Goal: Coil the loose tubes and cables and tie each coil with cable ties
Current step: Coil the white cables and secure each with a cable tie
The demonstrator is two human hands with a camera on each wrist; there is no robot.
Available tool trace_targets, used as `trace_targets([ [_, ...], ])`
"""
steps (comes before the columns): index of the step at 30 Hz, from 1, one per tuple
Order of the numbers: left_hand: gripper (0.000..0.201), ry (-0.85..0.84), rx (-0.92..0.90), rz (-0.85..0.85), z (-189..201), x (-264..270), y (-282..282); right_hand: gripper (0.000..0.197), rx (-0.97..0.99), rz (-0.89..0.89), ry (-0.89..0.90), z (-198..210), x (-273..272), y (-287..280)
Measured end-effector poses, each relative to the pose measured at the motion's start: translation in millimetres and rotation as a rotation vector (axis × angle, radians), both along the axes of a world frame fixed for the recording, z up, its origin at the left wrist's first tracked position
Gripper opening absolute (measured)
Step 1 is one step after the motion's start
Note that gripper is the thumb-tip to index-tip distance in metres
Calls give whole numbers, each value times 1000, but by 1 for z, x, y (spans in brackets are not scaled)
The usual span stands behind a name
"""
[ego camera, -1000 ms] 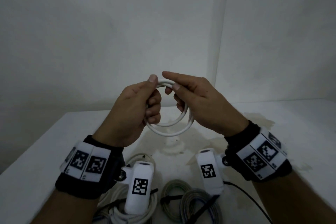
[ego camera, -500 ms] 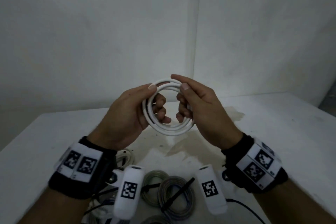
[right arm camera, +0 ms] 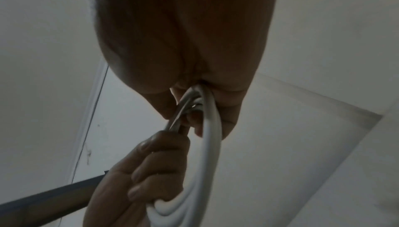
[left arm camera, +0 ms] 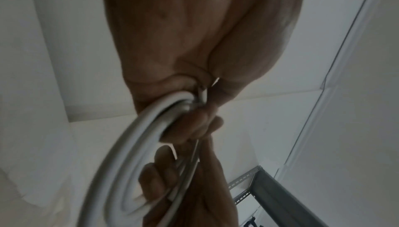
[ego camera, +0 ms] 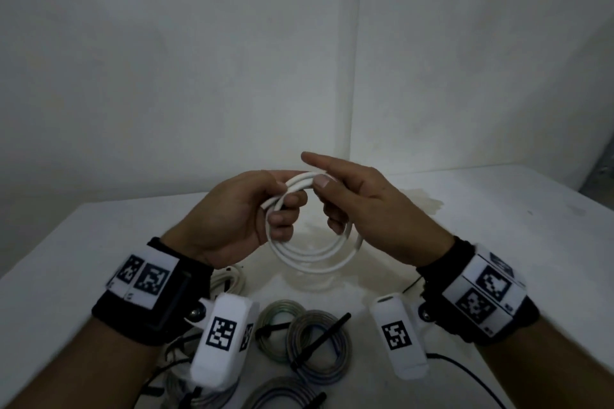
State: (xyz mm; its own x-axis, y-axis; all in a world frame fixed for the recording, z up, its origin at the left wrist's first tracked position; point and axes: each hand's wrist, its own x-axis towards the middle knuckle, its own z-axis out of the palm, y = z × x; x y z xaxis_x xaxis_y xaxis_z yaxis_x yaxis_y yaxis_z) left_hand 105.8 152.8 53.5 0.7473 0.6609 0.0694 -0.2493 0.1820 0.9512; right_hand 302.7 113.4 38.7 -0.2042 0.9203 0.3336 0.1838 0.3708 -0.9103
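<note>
- While the left hand (ego camera: 232, 219) keeps its fingers (ego camera: 282, 229) curled round the white cable coil (ego camera: 312, 259), it's held up above the table (ego camera: 498, 226).
- Right hand (ego camera: 368, 209) pinches the coil's top, index finger sticking out straight.
- Tied grey coils (ego camera: 319, 345) lie on the table below, near the wrists.

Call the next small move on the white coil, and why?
Probably free the right hand to fetch a cable tie while the left hand keeps gripping the white cable coil. Both hands hold the coil above the table, its loops look fully wound, and no tie shows on it; the grey coils below already carry black ties.
</note>
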Motion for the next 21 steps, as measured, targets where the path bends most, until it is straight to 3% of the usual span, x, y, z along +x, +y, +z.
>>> trace_targets([
  [3, 51, -75, -14, 78, 0, 0, -1, 40, 76, -20, -28, 1, 2, -4],
  [6, 45, -75, 21, 163, -1, 3, -5, 32, 131, -9, -32, -2, 2, -8],
  [9, 40, -34, 82, 255, -2, 8, -9, 28, 117, -70, 118, -11, -3, -9],
  [13, 41, 29, 126, 245, 2, 11, -11, 21, 74, -166, 286, -18, -8, -12],
  [17, 42, 81, 128, 242, 5, 10, -11, 25, -173, 28, 627, -11, -5, -13],
  [21, 42, 65, 137, 212, 8, 12, -12, 31, -320, 205, 724, -1, 5, -12],
])
